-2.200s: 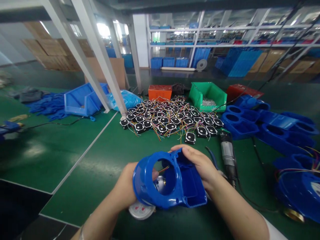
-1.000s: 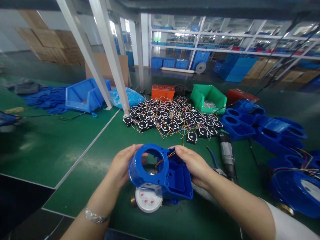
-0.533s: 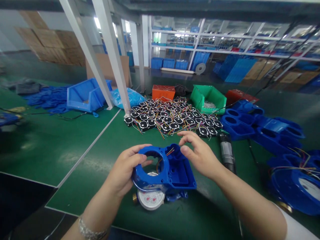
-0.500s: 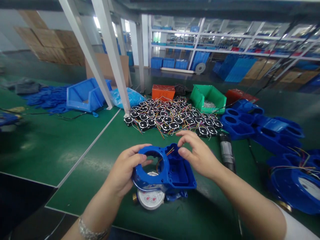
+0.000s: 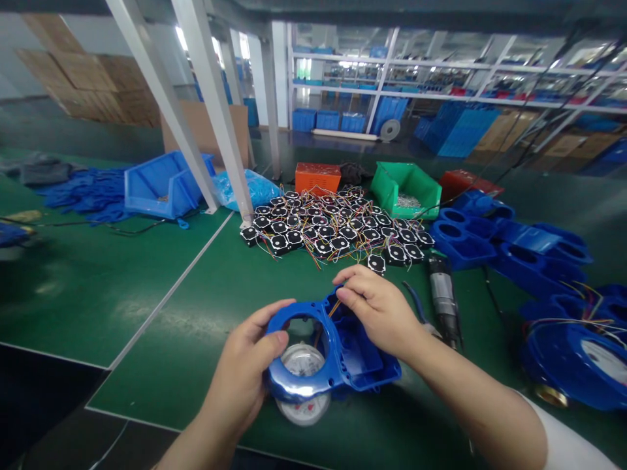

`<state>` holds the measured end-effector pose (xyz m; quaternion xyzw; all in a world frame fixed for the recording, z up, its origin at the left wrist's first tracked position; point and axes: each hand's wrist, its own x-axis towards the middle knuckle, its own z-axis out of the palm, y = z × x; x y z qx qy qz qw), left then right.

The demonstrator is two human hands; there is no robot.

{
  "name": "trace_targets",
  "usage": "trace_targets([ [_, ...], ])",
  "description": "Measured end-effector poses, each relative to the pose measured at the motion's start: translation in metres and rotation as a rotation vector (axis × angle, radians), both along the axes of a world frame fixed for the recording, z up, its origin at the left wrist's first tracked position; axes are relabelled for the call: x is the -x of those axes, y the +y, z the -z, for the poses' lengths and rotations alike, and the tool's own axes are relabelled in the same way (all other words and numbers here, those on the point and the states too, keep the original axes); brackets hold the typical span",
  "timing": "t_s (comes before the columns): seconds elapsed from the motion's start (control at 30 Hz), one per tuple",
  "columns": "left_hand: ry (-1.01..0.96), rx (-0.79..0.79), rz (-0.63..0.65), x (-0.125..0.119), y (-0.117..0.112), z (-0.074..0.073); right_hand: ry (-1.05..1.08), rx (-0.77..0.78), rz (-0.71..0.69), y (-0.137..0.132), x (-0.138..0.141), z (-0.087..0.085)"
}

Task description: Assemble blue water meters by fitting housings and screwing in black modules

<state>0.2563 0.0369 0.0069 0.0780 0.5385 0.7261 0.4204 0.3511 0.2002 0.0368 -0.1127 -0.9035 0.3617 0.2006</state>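
Observation:
My left hand point(image 5: 262, 352) grips the round end of a blue plastic housing point(image 5: 301, 388), thumb on top of the ring. The housing has a large round opening at the left and a square box section at the right. At the box's far corner, my right hand point(image 5: 375, 307) pinches thin coloured wires point(image 5: 335, 307) that come up out of the housing; its fingertips partly cover them. Beneath the housing, a round white-faced meter point(image 5: 306, 412) shows through the opening and below the rim. Its brass end is hidden from view.
Several black square modules with coloured wires point(image 5: 337, 243) lie beyond my hands. Behind them stand an orange box point(image 5: 317, 178) and a green bin point(image 5: 404, 189). To the right are a power screwdriver point(image 5: 443, 294), pliers point(image 5: 416, 303) and more blue housings point(image 5: 531, 258). A blue bin point(image 5: 157, 189) stands left.
My right hand has come down and closed on the wires. The housing has shifted slightly right and nearer, covering more of the meter. The pliers have come into sight.

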Motion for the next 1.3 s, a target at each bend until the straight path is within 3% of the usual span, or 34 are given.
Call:
trace_targets([
  [0.2, 0.088, 0.013, -0.018, -0.005, -0.005, 0.007, -0.042, 0.013, 0.003, 0.002, 0.003, -0.001],
  [0.43, 0.409, 0.089, 0.091, -0.011, -0.012, -0.001, -0.066, 0.005, -0.058, 0.002, 0.001, -0.007],
  [0.6, 0.512, 0.129, 0.059, -0.021, -0.016, -0.005, -0.085, 0.089, 0.007, -0.003, -0.013, -0.004],
  [0.8, 0.403, 0.11, -0.025, -0.002, -0.003, 0.001, -0.075, 0.061, 0.105, -0.005, 0.002, 0.003],
  [0.9, 0.423, 0.137, -0.037, -0.002, -0.005, -0.004, -0.095, 0.07, 0.077, -0.005, 0.005, 0.001],
  [1.07, 0.602, 0.147, -0.117, -0.03, -0.016, -0.011, -0.105, 0.127, -0.038, -0.007, -0.007, -0.004],
  [1.2, 0.667, 0.153, -0.105, -0.036, -0.015, -0.001, -0.103, 0.13, -0.016, -0.005, -0.013, -0.001],
  [1.3, 0.593, 0.157, -0.142, -0.029, -0.014, 0.013, -0.12, 0.135, -0.001, -0.003, -0.013, 0.003],
])
